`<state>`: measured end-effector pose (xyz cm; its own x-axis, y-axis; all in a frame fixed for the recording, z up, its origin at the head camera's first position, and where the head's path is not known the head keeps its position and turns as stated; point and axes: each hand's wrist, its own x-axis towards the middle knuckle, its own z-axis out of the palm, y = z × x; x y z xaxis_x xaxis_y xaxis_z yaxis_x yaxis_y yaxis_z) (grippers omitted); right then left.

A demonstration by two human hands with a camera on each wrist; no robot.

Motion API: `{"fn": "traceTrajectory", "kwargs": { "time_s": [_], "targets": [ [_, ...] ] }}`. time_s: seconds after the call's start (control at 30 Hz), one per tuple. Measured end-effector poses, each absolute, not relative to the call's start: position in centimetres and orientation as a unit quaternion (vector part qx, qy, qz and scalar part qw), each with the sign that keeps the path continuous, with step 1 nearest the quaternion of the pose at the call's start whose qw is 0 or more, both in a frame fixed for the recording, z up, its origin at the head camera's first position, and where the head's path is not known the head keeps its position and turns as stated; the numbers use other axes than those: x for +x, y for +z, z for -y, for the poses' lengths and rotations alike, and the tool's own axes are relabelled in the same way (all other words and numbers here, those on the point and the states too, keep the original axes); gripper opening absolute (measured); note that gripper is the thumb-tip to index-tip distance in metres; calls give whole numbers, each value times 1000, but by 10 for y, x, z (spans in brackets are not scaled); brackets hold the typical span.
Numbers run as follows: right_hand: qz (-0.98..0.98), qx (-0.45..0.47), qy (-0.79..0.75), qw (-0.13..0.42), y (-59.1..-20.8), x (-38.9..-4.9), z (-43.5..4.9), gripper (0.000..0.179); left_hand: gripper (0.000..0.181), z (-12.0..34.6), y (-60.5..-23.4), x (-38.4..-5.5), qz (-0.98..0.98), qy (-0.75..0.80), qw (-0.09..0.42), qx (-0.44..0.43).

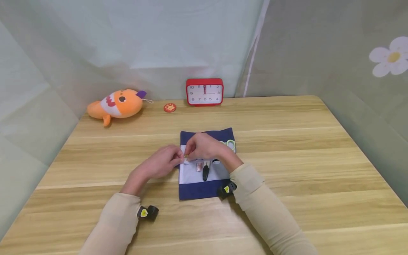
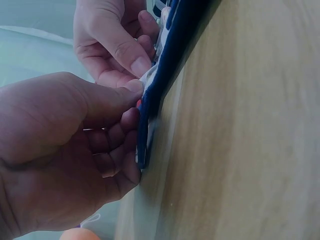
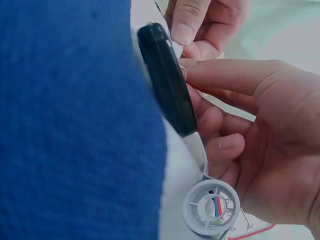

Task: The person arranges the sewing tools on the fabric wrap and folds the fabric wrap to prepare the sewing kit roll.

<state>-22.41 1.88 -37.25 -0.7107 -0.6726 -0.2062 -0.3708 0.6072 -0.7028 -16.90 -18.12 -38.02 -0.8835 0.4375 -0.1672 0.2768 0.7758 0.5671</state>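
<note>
A navy and white cloth organizer (image 1: 194, 191) lies on the table with small items along its white middle. My left hand (image 1: 162, 161) pinches its left edge between thumb and fingers, at a white band. Right beside it, my right hand (image 1: 204, 146) pinches a small gold-coloured piece (image 1: 186, 156) at the same band; I cannot tell what this piece is. Below the right hand sit a black-handled tool (image 3: 170, 80) with a pale metal end and a small pinkish item (image 1: 199, 166). A round grey-white spool (image 3: 210, 207) and pale green scissors handles (image 1: 231, 144) are farther right, partly behind the wrist.
At the back of the wooden table (image 1: 287, 159) stands a red-framed clock (image 1: 205, 92). A round red badge (image 1: 170, 107) lies left of it, and an orange plush toy (image 1: 118, 104) rests at the back left. Light curtains (image 1: 159, 42) hang behind.
</note>
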Motion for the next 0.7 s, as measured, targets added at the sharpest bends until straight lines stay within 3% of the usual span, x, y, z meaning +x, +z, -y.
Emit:
{"fn": "traceTrajectory", "kwargs": {
  "time_s": [0.7],
  "targets": [
    [-860,-288,-340,249,-375,-226,-19,14,10,181,-383,-166,-926,285,126,213]
  ]
}}
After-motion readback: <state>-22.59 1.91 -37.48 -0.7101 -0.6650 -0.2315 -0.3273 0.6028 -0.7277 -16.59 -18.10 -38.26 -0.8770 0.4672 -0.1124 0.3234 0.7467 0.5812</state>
